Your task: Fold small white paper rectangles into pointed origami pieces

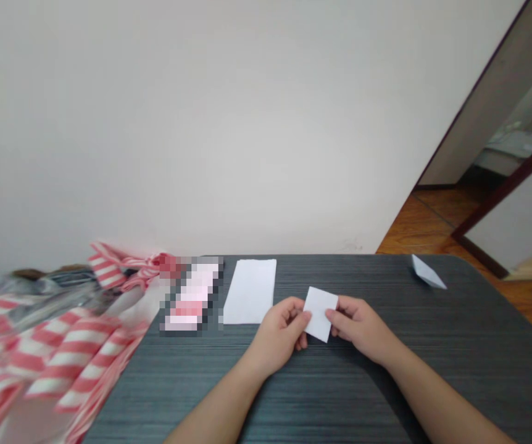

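Observation:
A small white piece of paper [320,313], roughly square and looking folded, is held between my two hands above the dark table. My left hand [283,330] pinches its left edge, thumb on top and fingers curled beneath. On the opposite edge my right hand [358,324] grips it the same way, its thumb lying on the paper. The fingers under the paper are partly hidden. Just beyond my left hand lies a stack of white paper sheets [250,291] on the table.
The dark wood-grain table [321,394] stands against a pale wall [266,123]. A folded white paper [428,272] rests near its far right corner. Left of the sheets is a pixelated pink-and-white object [194,296]. Red-and-white striped cloth [71,351] heaps along the left side.

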Tool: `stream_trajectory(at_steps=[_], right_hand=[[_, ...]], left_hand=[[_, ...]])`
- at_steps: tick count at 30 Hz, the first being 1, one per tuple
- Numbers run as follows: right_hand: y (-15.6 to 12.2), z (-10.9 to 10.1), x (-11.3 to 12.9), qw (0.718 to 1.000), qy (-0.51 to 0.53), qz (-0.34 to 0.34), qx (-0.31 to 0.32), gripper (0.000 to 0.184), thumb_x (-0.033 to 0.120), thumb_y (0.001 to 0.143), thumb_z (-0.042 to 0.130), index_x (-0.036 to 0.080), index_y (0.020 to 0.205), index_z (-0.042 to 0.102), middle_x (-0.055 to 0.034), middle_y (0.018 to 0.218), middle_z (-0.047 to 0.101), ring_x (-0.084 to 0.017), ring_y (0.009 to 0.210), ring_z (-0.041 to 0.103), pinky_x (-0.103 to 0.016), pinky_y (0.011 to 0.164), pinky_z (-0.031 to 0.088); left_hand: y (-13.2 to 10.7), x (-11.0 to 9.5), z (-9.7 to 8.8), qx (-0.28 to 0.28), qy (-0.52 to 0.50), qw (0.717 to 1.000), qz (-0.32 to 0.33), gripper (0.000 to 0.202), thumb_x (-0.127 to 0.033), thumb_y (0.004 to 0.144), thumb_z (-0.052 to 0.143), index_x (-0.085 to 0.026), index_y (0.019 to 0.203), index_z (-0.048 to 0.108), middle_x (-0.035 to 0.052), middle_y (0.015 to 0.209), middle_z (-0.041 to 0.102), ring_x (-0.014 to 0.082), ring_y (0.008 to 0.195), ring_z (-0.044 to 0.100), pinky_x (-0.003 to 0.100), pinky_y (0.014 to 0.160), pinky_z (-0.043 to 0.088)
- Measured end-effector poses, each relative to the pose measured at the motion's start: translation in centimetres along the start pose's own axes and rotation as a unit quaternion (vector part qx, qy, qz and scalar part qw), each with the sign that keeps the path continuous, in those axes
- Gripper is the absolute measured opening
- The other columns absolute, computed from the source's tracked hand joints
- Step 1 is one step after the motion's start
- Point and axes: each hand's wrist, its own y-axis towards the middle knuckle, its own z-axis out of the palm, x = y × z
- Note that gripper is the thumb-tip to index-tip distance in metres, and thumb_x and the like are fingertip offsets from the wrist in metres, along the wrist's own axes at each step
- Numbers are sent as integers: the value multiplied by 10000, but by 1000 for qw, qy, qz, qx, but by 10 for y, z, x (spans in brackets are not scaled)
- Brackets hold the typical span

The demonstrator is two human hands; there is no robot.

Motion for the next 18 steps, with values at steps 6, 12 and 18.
stream_trajectory(at_steps=[6, 12, 18], right_hand=[[0, 3, 2, 996, 70, -39, -31, 211, 366, 867, 609, 210, 975, 516, 26, 722, 590, -96, 539, 514, -204, 486, 377], [-1, -3, -1, 993, 42, -104, -28, 208, 323, 931, 527, 246, 1123, 507, 6, 765, 580, -108, 550, 517, -205, 450, 352], [-4, -7, 4, 980, -116, -161, -20, 169, 241, 919, 523, 230, 992, 675, -86, 1219, 504, -105, 667, 537, -262, 597, 460]], left_hand=[[1, 0, 0, -23, -63, 998, 5, 392, -344, 841, 603, -206, 1144, 395, -103, 525, 504, 94, 389, 481, 178, 395, 349], [0, -1, -1, -29, -73, 997, 16, 293, -359, 856, 582, -184, 1066, 477, -85, 521, 502, 92, 403, 492, 184, 407, 362], [0, 1, -2, -31, -80, 996, -7, 288, -386, 855, 584, -135, 998, 591, -24, 530, 570, 96, 446, 515, 190, 450, 390]])
